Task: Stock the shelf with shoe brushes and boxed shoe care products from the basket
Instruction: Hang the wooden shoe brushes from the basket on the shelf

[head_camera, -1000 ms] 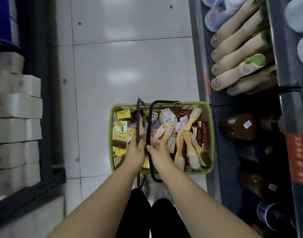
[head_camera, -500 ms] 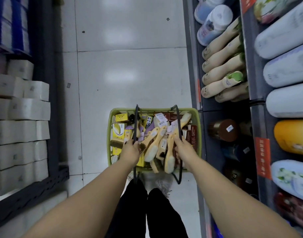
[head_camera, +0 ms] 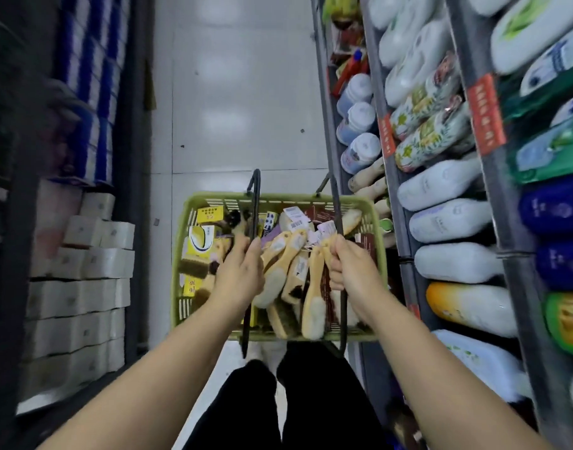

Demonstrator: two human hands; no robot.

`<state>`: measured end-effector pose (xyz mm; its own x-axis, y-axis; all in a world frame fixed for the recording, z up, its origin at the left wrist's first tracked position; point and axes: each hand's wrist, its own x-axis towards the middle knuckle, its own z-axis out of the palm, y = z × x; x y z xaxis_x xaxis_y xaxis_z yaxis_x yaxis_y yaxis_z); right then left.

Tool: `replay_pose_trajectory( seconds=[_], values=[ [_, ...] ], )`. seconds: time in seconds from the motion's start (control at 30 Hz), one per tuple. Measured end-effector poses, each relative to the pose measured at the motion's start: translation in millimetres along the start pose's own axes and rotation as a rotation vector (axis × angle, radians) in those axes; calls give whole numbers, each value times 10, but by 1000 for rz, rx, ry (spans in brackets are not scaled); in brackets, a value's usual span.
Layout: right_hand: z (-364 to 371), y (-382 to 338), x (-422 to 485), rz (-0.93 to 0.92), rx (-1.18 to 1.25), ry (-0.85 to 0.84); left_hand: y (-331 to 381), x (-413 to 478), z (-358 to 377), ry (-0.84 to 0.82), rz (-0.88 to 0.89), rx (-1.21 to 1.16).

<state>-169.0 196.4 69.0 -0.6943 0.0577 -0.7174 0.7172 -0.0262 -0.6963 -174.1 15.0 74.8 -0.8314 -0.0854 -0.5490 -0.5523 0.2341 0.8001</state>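
A green plastic basket [head_camera: 374, 222] hangs in front of me above the floor, beside the shelf on the right. It is full of wooden shoe brushes [head_camera: 312, 303] with price tags and yellow boxes [head_camera: 202, 240] of shoe care products. My left hand [head_camera: 239, 274] is shut on the left black handle [head_camera: 255, 203]. My right hand [head_camera: 350, 267] is shut on the right black handle [head_camera: 335, 196]. The two handles are spread apart over the load.
The shelf [head_camera: 405, 241] on the right holds white and patterned bottles, several pale wooden brushes [head_camera: 366, 180] and round tubs. On the left stand stacked white packs [head_camera: 83, 287] and a dark rack. White floor tiles [head_camera: 239, 108] run ahead. My legs in black trousers are below.
The basket has come up off the floor and closer to me. My hands moved apart, each taking one handle, and the view swung towards the upper shelves on the right.
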Motion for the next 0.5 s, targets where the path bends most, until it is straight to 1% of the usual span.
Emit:
replay_pose_trajectory(
  seconds=[0.1,0.2,0.27,0.37,0.5],
  values=[
    [-38,-483,143,-64,-38,-1,494,246,-15,-55,-39,-83],
    [-43,-944,457,-91,-67,13,903,632,-25,2,-30,30],
    [-83,-1258,712,-93,-70,29,1199,897,27,20,-29,-1],
    [-148,-1762,1085,-111,-29,-27,1652,1344,77,27,-36,-32],
    [-200,-2403,1558,-87,-3,-46,2172,1912,39,26,-24,-58]
  ],
)
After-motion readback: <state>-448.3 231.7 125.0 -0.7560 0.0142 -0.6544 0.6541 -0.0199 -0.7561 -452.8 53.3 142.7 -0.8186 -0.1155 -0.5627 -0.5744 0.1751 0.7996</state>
